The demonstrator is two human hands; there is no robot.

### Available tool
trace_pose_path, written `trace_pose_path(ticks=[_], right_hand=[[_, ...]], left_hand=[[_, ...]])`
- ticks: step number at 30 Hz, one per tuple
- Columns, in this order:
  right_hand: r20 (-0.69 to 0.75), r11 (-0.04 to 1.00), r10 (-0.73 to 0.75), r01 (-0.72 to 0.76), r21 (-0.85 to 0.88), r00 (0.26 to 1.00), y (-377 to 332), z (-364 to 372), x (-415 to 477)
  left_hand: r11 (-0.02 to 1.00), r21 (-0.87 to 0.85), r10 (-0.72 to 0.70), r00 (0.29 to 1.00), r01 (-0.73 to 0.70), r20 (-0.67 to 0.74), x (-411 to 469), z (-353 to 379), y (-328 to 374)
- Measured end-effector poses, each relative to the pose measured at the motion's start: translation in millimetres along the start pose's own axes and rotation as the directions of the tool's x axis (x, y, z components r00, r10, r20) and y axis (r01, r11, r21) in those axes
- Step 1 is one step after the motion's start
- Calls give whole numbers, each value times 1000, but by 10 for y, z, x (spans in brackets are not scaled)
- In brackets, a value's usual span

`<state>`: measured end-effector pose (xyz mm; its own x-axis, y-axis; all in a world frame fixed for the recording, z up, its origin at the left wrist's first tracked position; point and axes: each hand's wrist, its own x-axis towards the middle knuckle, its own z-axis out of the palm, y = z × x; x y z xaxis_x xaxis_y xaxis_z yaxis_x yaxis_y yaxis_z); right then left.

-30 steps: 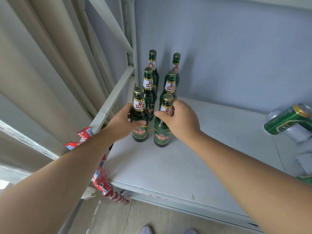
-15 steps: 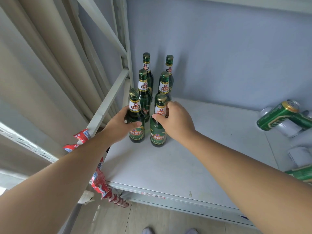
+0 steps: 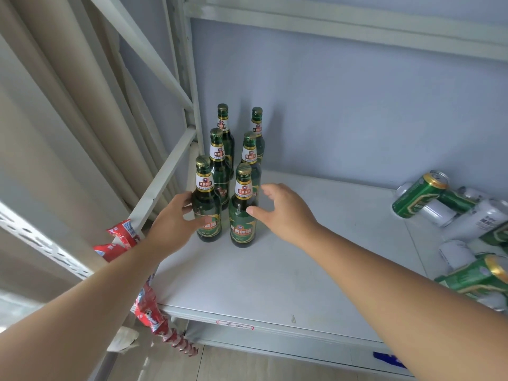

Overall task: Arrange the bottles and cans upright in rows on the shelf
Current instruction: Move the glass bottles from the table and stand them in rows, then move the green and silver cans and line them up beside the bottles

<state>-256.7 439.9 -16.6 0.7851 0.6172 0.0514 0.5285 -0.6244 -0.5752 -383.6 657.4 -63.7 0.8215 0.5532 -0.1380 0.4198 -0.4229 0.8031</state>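
Observation:
Six green beer bottles stand upright in two columns at the back-left corner of the white shelf [image 3: 275, 276]. My left hand [image 3: 171, 218] curls around the front-left bottle [image 3: 206, 204], thumb across its front. Beside it stands the front-right bottle [image 3: 243, 213]. My right hand [image 3: 283, 213] hovers just right of that bottle with fingers spread, the thumb tip close to the glass, holding nothing. At the shelf's right end green cans [image 3: 417, 195] and white cans [image 3: 472, 221] lie tumbled on their sides in a pile.
The shelf's metal upright [image 3: 189, 78] and slanted brace [image 3: 162, 185] run close to the left of the bottles. A string of red snack packets [image 3: 121, 235] hangs off the frame below my left wrist. A grey wall backs the shelf; a curtain hangs far left.
My right hand has let go of the front-right bottle's neck and opened, drifting slightly right. My left hand stays on the front-left bottle. The view has shifted right, showing more cans.

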Motion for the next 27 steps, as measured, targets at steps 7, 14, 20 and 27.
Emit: trace_pose_path(ticks=[7,14,20,27], right_hand=[[21,998,70,-70,-5,997,338,-380,-285],[-2,993,99,-99,68,995,791,-858,-782],[-40,984,140,-134,117,989,1261,-1208,-1263],[-73,976,170,-157,149,983,1762,-1569,-1845]], left_hand=[[999,36,-22,1000,22,-7,-269,81,93],[992,122,-32,997,40,-64,-507,203,310],[985,166,-27,994,45,-107,-967,659,694],[980,195,42,999,-38,-16,-1290,1358,1114]])
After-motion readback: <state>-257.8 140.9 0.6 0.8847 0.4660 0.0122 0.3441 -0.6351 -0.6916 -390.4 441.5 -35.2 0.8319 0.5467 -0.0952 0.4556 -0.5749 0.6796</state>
